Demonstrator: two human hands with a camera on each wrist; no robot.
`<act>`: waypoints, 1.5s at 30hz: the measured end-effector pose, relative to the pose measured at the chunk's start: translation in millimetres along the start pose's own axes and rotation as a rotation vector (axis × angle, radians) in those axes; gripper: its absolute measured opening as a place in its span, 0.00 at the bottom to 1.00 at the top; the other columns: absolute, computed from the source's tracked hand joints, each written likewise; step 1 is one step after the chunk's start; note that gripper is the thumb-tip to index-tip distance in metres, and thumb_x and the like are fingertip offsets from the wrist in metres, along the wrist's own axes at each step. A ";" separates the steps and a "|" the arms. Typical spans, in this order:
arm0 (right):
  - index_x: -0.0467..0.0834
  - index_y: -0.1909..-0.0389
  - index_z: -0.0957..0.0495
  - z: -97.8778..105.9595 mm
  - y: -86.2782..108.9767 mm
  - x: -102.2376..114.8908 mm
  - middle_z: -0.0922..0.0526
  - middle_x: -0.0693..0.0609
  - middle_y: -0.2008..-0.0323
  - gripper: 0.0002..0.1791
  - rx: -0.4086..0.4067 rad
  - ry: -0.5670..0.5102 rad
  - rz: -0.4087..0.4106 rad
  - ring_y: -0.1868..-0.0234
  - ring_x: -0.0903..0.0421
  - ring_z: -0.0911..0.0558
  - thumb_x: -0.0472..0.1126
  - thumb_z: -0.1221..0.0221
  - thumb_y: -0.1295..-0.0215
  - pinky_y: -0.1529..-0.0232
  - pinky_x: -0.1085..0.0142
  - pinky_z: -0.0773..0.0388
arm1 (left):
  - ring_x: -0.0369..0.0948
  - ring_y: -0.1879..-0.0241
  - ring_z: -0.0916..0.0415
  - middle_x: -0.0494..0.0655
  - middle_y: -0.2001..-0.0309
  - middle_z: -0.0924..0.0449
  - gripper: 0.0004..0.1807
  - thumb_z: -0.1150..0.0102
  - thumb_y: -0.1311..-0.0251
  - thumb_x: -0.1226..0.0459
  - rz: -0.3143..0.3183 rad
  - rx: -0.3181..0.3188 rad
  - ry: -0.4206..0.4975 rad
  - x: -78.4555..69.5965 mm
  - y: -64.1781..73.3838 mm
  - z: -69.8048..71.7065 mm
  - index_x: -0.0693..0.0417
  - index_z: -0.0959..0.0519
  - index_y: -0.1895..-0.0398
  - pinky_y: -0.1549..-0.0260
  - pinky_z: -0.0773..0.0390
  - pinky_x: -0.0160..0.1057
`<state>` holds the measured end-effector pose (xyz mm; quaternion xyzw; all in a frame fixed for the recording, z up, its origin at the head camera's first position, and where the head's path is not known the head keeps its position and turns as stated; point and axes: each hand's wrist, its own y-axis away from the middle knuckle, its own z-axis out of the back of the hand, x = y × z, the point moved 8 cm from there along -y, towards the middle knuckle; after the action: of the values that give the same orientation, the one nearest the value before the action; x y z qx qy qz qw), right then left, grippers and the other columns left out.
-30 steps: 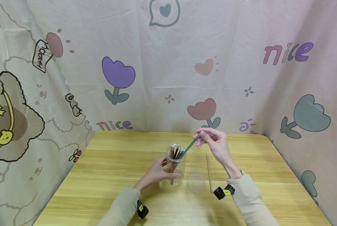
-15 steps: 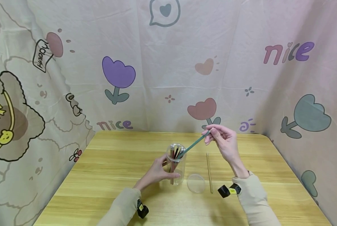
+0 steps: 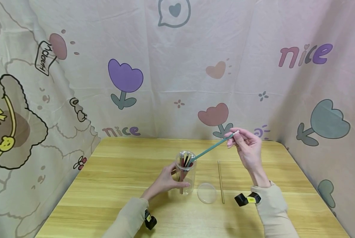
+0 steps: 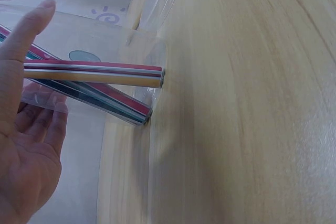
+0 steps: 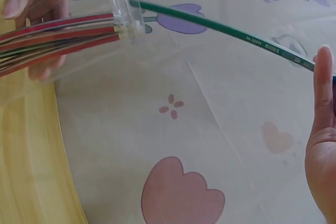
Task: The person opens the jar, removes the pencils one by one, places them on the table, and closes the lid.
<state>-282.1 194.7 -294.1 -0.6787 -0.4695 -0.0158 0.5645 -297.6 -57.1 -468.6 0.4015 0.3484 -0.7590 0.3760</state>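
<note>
- From my end, I see the left hand [image 3: 166,180] curled round the clear jar [image 3: 192,177], thumb on one side and fingers on the other; I take this as steadying it upright on the table [image 3: 106,185].
- The right hand [image 3: 247,150] pinches the upper end of the green pencil [image 3: 211,148] between thumb and fingers. The pencil slants down to the jar's mouth; held so near its end, I judge it easy to steer but quick to swing.
- More pencils [image 3: 182,160] lean together inside the jar.
- My head view alone gives me the gold pencil [image 3: 221,182] clearly, lying right of the round clear lid [image 3: 207,193]; with the lid off, the mouth is probably left free on purpose.
- My left wrist view adds the striped pencils crossing near the jar's base.
- My right wrist view adds printing on the green pencil, but cuts off part of the pinch. Whether its lower end is fully past the rim, I cannot tell.
</note>
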 end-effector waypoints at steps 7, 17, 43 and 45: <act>0.20 0.50 0.24 11.5 1.0 9.4 0.12 0.33 0.59 0.17 -0.006 -0.093 0.050 0.68 0.50 0.12 0.18 0.60 0.28 0.63 0.67 0.11 | 0.54 0.36 0.23 0.53 0.36 0.21 0.44 0.20 0.54 0.57 -0.001 0.000 0.011 -1.7 -0.4 -0.1 0.51 0.30 0.31 0.33 0.25 0.57; 0.21 0.54 0.22 40.7 8.1 12.9 0.12 0.33 0.63 0.14 -0.156 -0.171 0.048 0.71 0.51 0.13 0.20 0.57 0.28 0.68 0.68 0.12 | 0.56 0.34 0.25 0.54 0.34 0.23 0.47 0.19 0.56 0.57 0.033 -0.001 0.002 0.2 0.0 -0.7 0.50 0.32 0.29 0.33 0.26 0.59; 0.28 0.51 0.18 96.4 46.2 -48.0 0.10 0.48 0.70 0.11 -0.390 0.171 -0.342 0.76 0.61 0.18 0.27 0.45 0.29 0.74 0.74 0.18 | 0.54 0.35 0.24 0.54 0.35 0.22 0.45 0.19 0.55 0.57 0.025 -0.006 -0.007 1.8 0.4 -0.9 0.52 0.30 0.31 0.33 0.25 0.57; 0.32 0.51 0.17 98.1 48.7 -52.2 0.10 0.50 0.69 0.12 -0.364 0.193 -0.383 0.75 0.62 0.18 0.26 0.46 0.29 0.73 0.75 0.17 | 0.54 0.35 0.24 0.54 0.35 0.22 0.45 0.19 0.55 0.57 0.022 -0.008 -0.006 1.5 0.5 -0.8 0.53 0.30 0.31 0.33 0.25 0.57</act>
<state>-329.2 242.9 -395.1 -0.6632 -0.5226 -0.2710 0.4621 -297.5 -57.1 -470.4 0.4014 0.3456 -0.7547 0.3871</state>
